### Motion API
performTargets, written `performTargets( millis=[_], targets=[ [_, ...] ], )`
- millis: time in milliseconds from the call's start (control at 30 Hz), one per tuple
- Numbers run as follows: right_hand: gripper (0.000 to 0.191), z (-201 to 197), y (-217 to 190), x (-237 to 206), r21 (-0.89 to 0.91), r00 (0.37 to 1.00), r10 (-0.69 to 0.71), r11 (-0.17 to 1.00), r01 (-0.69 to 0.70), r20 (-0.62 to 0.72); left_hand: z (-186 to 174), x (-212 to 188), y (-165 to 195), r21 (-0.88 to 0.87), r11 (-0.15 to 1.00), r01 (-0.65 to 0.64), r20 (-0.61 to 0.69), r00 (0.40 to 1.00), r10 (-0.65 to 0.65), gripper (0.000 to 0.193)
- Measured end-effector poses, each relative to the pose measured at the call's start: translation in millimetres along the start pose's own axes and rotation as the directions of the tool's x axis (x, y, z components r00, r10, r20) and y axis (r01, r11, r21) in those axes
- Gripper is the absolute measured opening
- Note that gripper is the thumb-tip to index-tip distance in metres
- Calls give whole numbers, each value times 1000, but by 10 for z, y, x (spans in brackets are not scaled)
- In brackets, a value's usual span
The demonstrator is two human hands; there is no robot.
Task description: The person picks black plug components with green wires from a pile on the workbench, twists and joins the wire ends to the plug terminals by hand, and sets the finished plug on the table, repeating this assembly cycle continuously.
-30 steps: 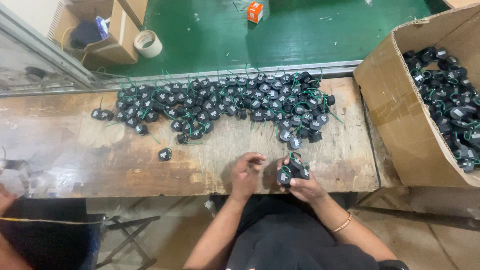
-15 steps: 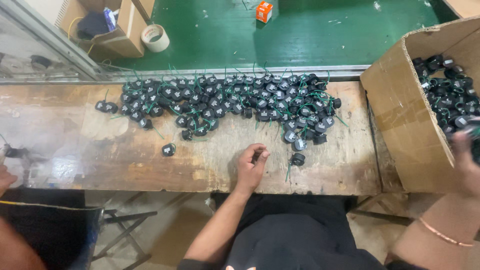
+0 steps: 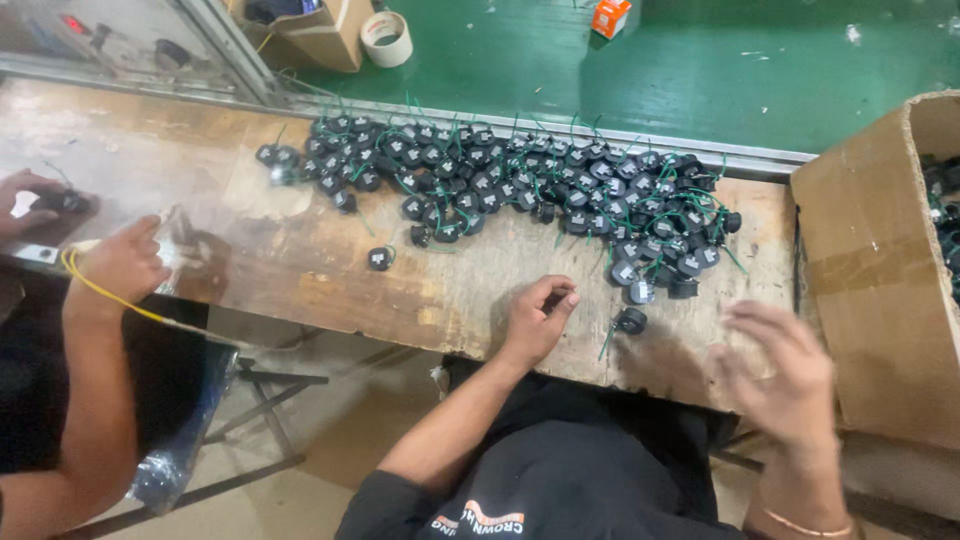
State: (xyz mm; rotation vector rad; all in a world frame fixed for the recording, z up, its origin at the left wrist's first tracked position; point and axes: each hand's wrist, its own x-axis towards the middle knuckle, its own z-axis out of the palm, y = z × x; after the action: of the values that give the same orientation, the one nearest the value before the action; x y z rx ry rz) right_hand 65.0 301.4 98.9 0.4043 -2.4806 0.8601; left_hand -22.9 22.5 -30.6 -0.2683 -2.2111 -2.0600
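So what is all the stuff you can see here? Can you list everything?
small round parts: a big pile, too many to count, black with green wires, along the far side of the bench
lone round part: one, black, apart from the pile, mid-bench
lone round part: one, black, between the two hands
workbench: one, worn brown wood
cardboard box: one, brown, right end of the bench, more black parts inside
tape roll: one, pale, on the green floor
small box: one, orange, on the floor
co-worker's hand: at the left, with a yellow wire
left hand: fingers curled, resting on the bench
right hand: blurred, open, above the bench edge
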Motion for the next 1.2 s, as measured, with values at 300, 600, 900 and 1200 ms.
performTargets(
  millis=[300, 600, 900, 1200],
  targets=[
    [31, 1241, -714, -47, 533, 843, -358, 840, 103, 401, -1, 0, -102, -1, 1000, -17, 3, 1000, 17, 17],
    [39, 1670, -528, -46, 504, 822, -423, 841, 199, 381, -544, -13, -11, 72, 976, -205, -357, 908, 217, 22],
    [35, 1727, -483, -39, 520, 854, -348, 847, 109, 387, -2155, 629, 223, 700, 712, 64, -468, 794, 388, 58],
    [33, 1713, -499, -8, 554, 869, -319, 830, 64, 378, -1288, 695, 24, 774, 634, -4, -183, 956, 230, 76]
  ],
)
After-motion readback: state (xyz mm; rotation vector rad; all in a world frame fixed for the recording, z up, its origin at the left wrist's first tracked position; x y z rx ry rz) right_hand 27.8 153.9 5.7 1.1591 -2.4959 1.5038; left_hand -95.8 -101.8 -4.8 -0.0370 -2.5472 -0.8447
